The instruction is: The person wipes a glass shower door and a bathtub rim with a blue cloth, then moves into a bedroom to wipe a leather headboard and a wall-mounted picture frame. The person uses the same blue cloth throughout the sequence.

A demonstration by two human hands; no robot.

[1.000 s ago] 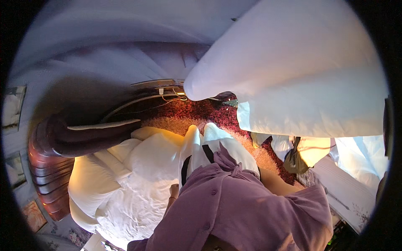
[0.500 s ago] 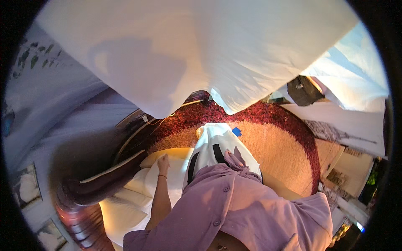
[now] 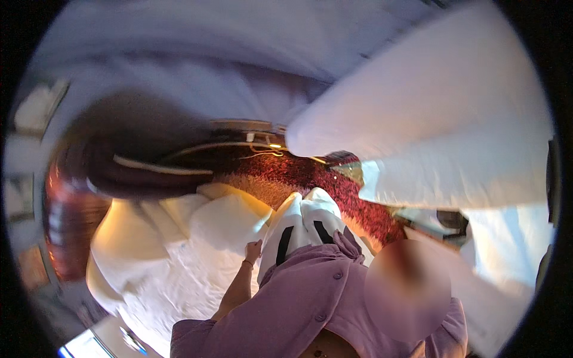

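Note:
My left hand (image 3: 253, 250) is beside my left thigh, with its fingers curled in. Whether it grips anything cannot be made out. Closest to it are my white trousers (image 3: 287, 224) with black stripes and the rumpled white bedding (image 3: 179, 262) on the left. A band round the wrist is visible. My right hand does not show; a round blurred patch covers the area at my right side. A knotted mauve shirt (image 3: 298, 286) lies over my lap.
A large white cloth (image 3: 430, 119) hangs at the upper right. Beyond my knees lies a red shaggy rug (image 3: 286, 173), with a cable (image 3: 262, 154) at its far edge. Curved dark-brown furniture (image 3: 149, 179) stands at the left. Pale fabric (image 3: 507, 238) is at the right.
The view has turned left: the hanging white cloth has shifted right and more bedding shows. My left hand is now nearer my thigh. My right hand, formerly at the shirt knot, is out of sight.

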